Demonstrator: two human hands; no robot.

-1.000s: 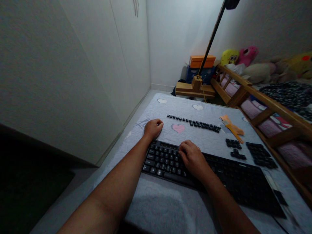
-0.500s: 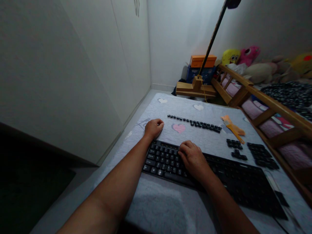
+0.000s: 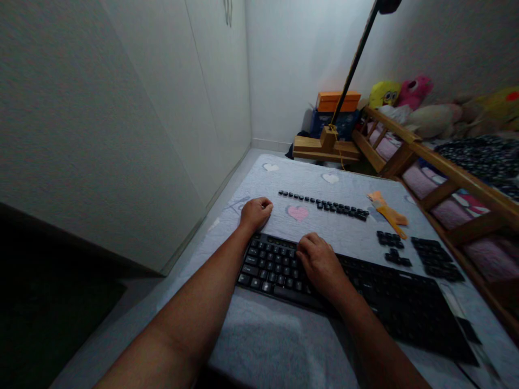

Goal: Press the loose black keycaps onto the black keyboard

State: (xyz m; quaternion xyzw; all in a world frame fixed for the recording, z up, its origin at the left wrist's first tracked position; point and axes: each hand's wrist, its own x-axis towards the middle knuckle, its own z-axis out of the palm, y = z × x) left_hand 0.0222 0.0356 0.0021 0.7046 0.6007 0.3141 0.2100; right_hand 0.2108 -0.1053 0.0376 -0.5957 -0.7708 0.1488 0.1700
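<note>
A black keyboard (image 3: 279, 265) lies across the cloth-covered table, its left part carrying keycaps and its right part mostly stripped of them. Over the keys near its middle is my right hand (image 3: 320, 262), fingers bent down and closed; whatever is under the fingertips is hidden. My left hand (image 3: 256, 213) rests on the cloth just beyond the keyboard's left back corner, fingers curled and pinched together, their contents not visible. Loose black keycaps (image 3: 320, 201) form a long row with a shorter one behind the keyboard.
More loose keycaps lie in groups (image 3: 436, 259) at the right. A yellow-handled brush (image 3: 391, 219) rests on an orange cloth (image 3: 395, 215). A wooden bed rail (image 3: 450, 165) borders the right side, a pale wardrobe (image 3: 162, 108) the left. A wooden stand (image 3: 324, 146) is beyond the table.
</note>
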